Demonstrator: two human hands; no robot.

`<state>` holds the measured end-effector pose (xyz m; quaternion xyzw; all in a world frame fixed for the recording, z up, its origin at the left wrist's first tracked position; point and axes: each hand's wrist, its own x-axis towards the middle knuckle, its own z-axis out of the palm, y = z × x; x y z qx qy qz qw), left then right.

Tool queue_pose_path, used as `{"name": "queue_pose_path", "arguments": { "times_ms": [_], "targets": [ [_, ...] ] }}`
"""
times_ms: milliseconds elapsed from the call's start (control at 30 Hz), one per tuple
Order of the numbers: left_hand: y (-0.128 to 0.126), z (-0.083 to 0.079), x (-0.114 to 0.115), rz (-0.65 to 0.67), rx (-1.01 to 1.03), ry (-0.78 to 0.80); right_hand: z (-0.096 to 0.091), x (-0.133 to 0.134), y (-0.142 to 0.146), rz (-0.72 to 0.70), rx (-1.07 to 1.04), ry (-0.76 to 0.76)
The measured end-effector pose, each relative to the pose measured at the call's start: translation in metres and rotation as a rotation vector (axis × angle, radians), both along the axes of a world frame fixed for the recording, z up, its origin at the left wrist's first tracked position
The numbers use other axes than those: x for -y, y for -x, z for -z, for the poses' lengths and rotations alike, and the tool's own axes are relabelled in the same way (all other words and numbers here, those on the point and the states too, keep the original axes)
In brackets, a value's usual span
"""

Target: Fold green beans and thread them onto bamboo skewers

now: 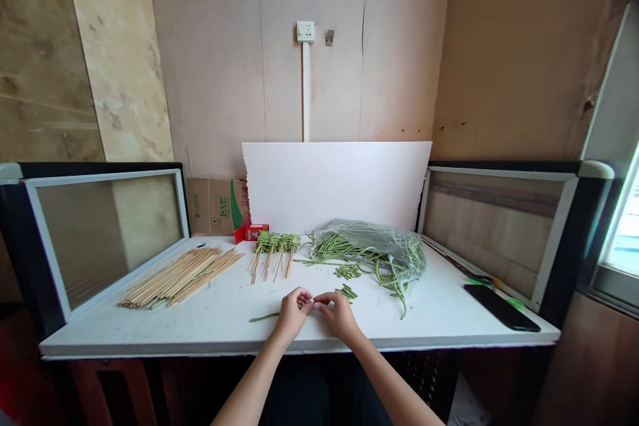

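My left hand [292,310] and my right hand [337,311] meet over the front middle of the white table [224,326], fingertips pinched together on something small that I cannot make out. A long green bean [264,317] lies just left of my left hand. Short cut bean pieces [347,291] lie right behind my right hand, and more cut pieces [347,271] sit further back. Finished bean skewers [273,249] lie behind the hands. A clear plastic bag of long green beans [372,249] sits at the back right.
A pile of bare bamboo skewers [182,276] lies on the left. A black phone [501,307] and scissors [479,276] lie at the right edge. A small red carton [255,232] and a white board [337,183] stand at the back. Glass partitions flank both sides.
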<state>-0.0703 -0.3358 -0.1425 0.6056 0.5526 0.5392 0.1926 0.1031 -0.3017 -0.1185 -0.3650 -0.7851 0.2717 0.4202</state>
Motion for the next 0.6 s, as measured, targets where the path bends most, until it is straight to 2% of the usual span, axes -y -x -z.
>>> {"name": "queue_pose_path", "arguments": {
  "times_ms": [167, 267, 433, 600],
  "targets": [
    [0.006, -0.003, 0.006, 0.024, -0.071, 0.019, 0.002, -0.003, -0.002, 0.048, -0.008, -0.017],
    [0.011, -0.005, 0.012, -0.021, -0.126, 0.009, 0.005, -0.004, -0.002, 0.078, -0.014, -0.022],
    [0.012, -0.008, 0.018, -0.068, -0.169, -0.01, 0.008, -0.002, 0.002, 0.031, 0.028, -0.055],
    [0.009, -0.012, 0.022, -0.044, -0.196, -0.011, 0.008, -0.001, 0.004, 0.017, 0.067, -0.059]
  ]
}}
